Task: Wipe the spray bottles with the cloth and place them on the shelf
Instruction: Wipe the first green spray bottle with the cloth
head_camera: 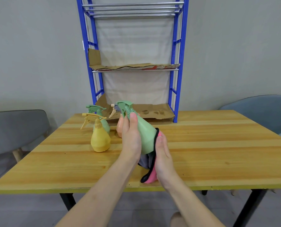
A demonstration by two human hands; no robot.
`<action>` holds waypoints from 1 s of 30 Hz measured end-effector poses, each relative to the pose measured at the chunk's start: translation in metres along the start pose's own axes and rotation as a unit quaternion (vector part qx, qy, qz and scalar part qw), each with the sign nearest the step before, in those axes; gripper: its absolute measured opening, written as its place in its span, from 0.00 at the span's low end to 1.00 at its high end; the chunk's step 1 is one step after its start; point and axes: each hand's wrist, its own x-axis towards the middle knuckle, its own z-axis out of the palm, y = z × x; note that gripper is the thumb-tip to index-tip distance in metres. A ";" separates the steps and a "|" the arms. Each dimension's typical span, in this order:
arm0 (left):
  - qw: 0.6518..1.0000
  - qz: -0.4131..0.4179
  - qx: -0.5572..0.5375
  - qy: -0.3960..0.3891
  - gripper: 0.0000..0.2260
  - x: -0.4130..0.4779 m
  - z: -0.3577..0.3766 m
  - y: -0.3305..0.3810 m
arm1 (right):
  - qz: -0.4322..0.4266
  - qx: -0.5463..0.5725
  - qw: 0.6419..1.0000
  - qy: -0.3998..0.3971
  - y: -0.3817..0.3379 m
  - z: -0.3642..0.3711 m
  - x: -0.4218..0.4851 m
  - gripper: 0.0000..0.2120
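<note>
Right hand [162, 154]: nearest the camera; holds the cloth against the lower side and base of the held green bottle. The thumb lies along the cloth's edge and the fingers are hidden behind the fabric.
Cloth [150, 176]: pink with a black border and a grey inner face. It wraps the bottle's base and hangs down to touch the table.
Left hand [130, 138]: grips the upper body of the held green bottle, fingers curled round it and thumb pointing up towards the neck.
Held green bottle [144, 133]: 1 spray bottle, lifted above the table and tilted, with its trigger head up and to the left and its base down and to the right in the cloth.
Table [218, 153]: a light wooden top on dark legs, carrying the other 3 bottles.
Yellow bottle [100, 140]: upright on the table, left of the left hand, nozzle pointing left.
Second green bottle [94, 109]: upright just behind the yellow bottle and partly hidden by it.
Peach bottle [119, 128]: upright behind the left hand, mostly covered by the hand and the held bottle.
Shelf [177, 79]: a blue frame with metal rails at the table's far edge. 3 tiers are visible and no bottles stand on them.
Cardboard [152, 112]: 1 sheet lines the lowest tier and another the middle tier.
Grey chair [13, 128]: at the left of the table.
Blue-grey chair [259, 112]: at the right of the table.
Wall [38, 54]: plain grey, behind the shelf.
</note>
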 end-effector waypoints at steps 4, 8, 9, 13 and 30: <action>0.998 0.016 0.045 0.037 0.25 -0.004 0.003 0.011 | -0.044 -0.154 0.987 -0.016 0.013 0.000 -0.002 0.27; 0.995 0.066 0.074 0.026 0.40 -0.008 0.008 0.013 | -0.002 -0.119 0.993 0.008 0.004 -0.001 -0.006 0.32; 0.993 0.082 0.077 0.035 0.41 -0.008 0.008 0.010 | 0.003 -0.100 0.995 0.020 -0.001 -0.002 -0.008 0.32; 0.990 0.096 0.098 0.020 0.28 -0.003 0.010 0.003 | 0.000 -0.151 0.988 0.046 0.004 -0.013 -0.003 0.27; 0.944 0.119 0.271 -0.149 0.22 0.041 0.078 -0.032 | -0.124 -0.295 0.933 0.166 -0.042 -0.128 0.048 0.05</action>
